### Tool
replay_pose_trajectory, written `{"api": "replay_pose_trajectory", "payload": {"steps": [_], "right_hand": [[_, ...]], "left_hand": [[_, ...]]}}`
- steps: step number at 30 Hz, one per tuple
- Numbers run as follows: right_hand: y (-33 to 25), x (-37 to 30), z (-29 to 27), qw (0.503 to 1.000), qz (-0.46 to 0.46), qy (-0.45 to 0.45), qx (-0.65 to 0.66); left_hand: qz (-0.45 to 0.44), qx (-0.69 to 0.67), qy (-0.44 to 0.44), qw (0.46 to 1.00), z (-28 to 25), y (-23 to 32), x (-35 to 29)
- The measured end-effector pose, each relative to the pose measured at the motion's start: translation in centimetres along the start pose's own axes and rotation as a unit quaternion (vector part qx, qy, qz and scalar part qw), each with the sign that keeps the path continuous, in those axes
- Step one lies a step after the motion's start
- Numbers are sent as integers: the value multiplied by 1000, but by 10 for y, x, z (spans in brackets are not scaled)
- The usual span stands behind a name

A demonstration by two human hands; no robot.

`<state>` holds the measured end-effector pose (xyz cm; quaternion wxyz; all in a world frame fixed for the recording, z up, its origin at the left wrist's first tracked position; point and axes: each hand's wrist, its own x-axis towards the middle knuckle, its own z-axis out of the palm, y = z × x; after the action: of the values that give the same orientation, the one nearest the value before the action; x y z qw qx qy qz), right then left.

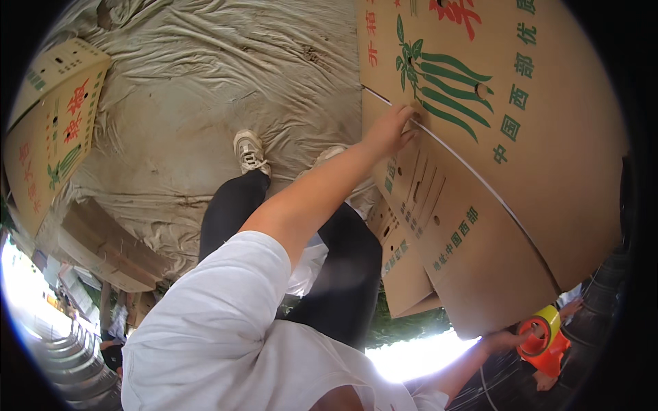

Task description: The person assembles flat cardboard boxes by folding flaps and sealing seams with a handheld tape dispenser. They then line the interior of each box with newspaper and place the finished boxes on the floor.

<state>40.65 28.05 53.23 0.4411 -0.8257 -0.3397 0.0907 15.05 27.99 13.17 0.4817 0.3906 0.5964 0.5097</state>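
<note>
Flaps of the carton, left of which we stand, meet at an untaped-looking seam; we judge folding mostly done, taping left. Our left hand rests bent fingers there, grip uncertain; our right hand clasps a tape dispenser beside the carton's near corner.

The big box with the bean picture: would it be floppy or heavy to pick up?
The big box is probably stiff: its cardboard spans wide without visible sagging. It might be awkward, being larger than the left hand on it. I can't judge weight, because the inside is hidden.
</note>
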Motion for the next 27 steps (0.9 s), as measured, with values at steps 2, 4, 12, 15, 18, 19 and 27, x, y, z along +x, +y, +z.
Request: {"api": "replay_pose_trajectory", "payload": {"steps": [2,4,12,15,18,19,27], "right_hand": [[-8,-17,15,998,-3,55,-22],[-16,-41,38,993,11,115,-36],[-1,-10,13,972,-210,94,54],[11,8,-11,953,-291,59,55],[39,39,-63,867,-419,139,-231],[50,54,-87,806,-443,175,-352],[72,-57,-45,853,-493,146,-89]], "left_hand": [[42,5,3,999,5,-12,0],[75,6,5,997,13,-19,-4],[220,74,-23,972,8,-20,7],[145,42,-147,978,-2,-26,17],[87,-85,-201,972,-13,-21,21],[45,-143,-211,966,-13,-21,19],[-6,-232,-226,946,-18,-31,22]]}}
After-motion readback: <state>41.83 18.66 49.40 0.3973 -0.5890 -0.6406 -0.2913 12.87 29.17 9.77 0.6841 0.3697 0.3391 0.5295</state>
